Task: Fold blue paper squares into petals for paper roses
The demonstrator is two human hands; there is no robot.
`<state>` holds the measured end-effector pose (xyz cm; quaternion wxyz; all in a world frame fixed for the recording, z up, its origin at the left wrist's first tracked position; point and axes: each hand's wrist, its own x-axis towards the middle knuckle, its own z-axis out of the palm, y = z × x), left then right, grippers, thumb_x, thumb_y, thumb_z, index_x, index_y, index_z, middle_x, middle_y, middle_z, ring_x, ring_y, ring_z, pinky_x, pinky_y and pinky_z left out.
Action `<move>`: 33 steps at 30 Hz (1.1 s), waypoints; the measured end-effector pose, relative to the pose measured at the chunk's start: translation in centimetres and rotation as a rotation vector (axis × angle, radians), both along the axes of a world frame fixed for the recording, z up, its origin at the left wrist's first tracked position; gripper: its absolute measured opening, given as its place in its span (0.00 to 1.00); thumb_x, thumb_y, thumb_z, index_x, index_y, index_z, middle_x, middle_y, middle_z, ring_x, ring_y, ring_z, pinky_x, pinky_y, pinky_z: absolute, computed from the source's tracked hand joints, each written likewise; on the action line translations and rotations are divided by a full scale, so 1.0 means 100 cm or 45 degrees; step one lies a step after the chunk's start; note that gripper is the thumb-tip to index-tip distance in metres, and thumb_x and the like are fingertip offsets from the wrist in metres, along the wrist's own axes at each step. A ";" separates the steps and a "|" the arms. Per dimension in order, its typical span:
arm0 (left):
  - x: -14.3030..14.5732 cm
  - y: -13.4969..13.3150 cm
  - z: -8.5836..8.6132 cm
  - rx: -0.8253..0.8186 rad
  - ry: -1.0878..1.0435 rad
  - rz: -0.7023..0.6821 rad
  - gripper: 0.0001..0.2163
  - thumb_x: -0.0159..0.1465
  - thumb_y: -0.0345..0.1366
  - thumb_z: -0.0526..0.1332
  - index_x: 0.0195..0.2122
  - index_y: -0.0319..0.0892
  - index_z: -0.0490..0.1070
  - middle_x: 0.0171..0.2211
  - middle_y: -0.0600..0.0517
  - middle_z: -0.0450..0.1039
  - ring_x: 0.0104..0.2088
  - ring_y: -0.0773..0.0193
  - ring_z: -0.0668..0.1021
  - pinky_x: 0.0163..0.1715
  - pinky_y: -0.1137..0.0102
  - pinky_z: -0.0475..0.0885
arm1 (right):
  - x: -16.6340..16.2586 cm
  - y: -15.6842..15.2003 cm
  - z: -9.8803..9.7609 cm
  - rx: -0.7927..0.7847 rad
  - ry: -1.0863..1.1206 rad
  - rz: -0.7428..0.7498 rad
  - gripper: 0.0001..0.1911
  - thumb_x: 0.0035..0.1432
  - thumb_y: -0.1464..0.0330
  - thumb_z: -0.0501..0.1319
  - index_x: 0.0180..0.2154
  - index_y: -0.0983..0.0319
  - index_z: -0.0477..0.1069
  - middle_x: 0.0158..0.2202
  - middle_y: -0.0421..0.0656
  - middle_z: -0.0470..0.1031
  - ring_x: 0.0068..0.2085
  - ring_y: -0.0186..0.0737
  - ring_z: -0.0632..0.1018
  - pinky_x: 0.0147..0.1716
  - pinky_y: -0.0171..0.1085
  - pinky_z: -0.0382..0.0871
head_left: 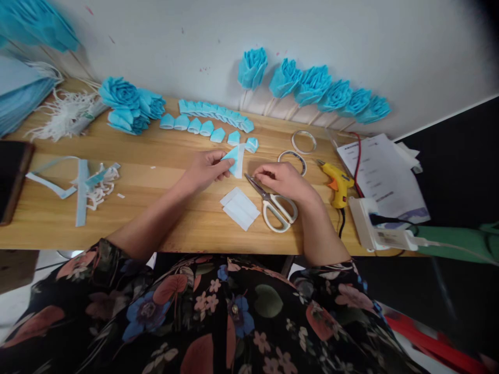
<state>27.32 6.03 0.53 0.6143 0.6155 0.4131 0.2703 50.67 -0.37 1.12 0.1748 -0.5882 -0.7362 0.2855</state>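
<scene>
My left hand (pixel 210 167) is closed, pinching a folded light-blue fabric piece (pixel 233 156) between thumb and fingers. A white strip (pixel 240 162) runs upright along that piece's right edge. My right hand (pixel 283 177) hovers just right of it, fingers curled together by the blades of the scissors (pixel 276 205); anything small between the fingertips is hidden. The scissors lie with white handles toward me. Left of them rests a small stack of pale fabric squares (pixel 239 209). Beyond my hands, folded blue petals (pixel 195 125) are lined up in a row, with an overlapping strip of petals (pixel 216 113) behind.
Two tape rolls (pixel 304 142) and a yellow glue gun (pixel 336 183) lie to the right, near a white power strip (pixel 365 223) and papers (pixel 384 176). Blue fabric roses on sticks (pixel 286 78) lean on the wall. Scraps (pixel 81 192) and a dark phone-like slab (pixel 13 179) sit left.
</scene>
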 end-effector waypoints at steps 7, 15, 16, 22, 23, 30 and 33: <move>0.001 -0.001 0.000 -0.004 0.008 0.020 0.12 0.63 0.38 0.63 0.25 0.39 0.69 0.20 0.55 0.72 0.20 0.72 0.69 0.22 0.77 0.64 | -0.002 -0.001 0.000 -0.037 0.087 -0.055 0.06 0.58 0.67 0.63 0.35 0.61 0.78 0.31 0.40 0.80 0.30 0.35 0.75 0.33 0.35 0.64; 0.002 -0.001 0.001 -0.011 -0.006 0.015 0.12 0.63 0.36 0.62 0.24 0.39 0.69 0.19 0.56 0.70 0.19 0.72 0.69 0.22 0.76 0.63 | -0.009 -0.001 -0.002 0.035 -0.067 -0.079 0.06 0.58 0.64 0.66 0.33 0.59 0.76 0.30 0.39 0.79 0.30 0.35 0.75 0.31 0.36 0.62; 0.002 -0.001 0.001 -0.014 -0.009 0.015 0.12 0.63 0.36 0.62 0.24 0.39 0.68 0.19 0.56 0.70 0.19 0.73 0.69 0.22 0.77 0.63 | -0.010 -0.001 -0.003 0.056 -0.103 -0.080 0.06 0.58 0.63 0.66 0.33 0.59 0.76 0.30 0.39 0.79 0.30 0.35 0.75 0.31 0.36 0.61; 0.002 0.000 0.000 -0.007 -0.012 0.008 0.12 0.63 0.37 0.63 0.24 0.39 0.69 0.19 0.56 0.70 0.19 0.73 0.68 0.22 0.77 0.63 | -0.012 -0.001 -0.003 0.111 -0.149 -0.099 0.05 0.59 0.68 0.63 0.31 0.60 0.76 0.30 0.39 0.79 0.30 0.35 0.74 0.31 0.35 0.59; 0.002 0.000 -0.001 -0.006 -0.011 0.009 0.12 0.63 0.37 0.63 0.24 0.39 0.69 0.19 0.56 0.70 0.19 0.73 0.68 0.22 0.77 0.63 | -0.011 -0.002 -0.002 0.112 -0.139 -0.110 0.05 0.59 0.68 0.62 0.31 0.60 0.76 0.30 0.39 0.79 0.29 0.35 0.74 0.31 0.35 0.59; 0.002 0.000 0.000 -0.013 -0.015 0.012 0.12 0.63 0.37 0.63 0.24 0.39 0.69 0.19 0.56 0.70 0.19 0.73 0.69 0.21 0.78 0.63 | -0.005 -0.002 0.000 0.119 -0.017 -0.131 0.07 0.58 0.69 0.60 0.30 0.61 0.75 0.28 0.39 0.77 0.28 0.34 0.73 0.31 0.34 0.60; 0.002 -0.001 0.002 -0.018 -0.008 0.017 0.12 0.63 0.36 0.63 0.23 0.39 0.69 0.18 0.56 0.70 0.19 0.73 0.69 0.21 0.78 0.63 | -0.004 -0.001 0.000 0.083 0.045 -0.148 0.07 0.59 0.68 0.59 0.30 0.61 0.75 0.26 0.39 0.77 0.28 0.34 0.73 0.31 0.34 0.61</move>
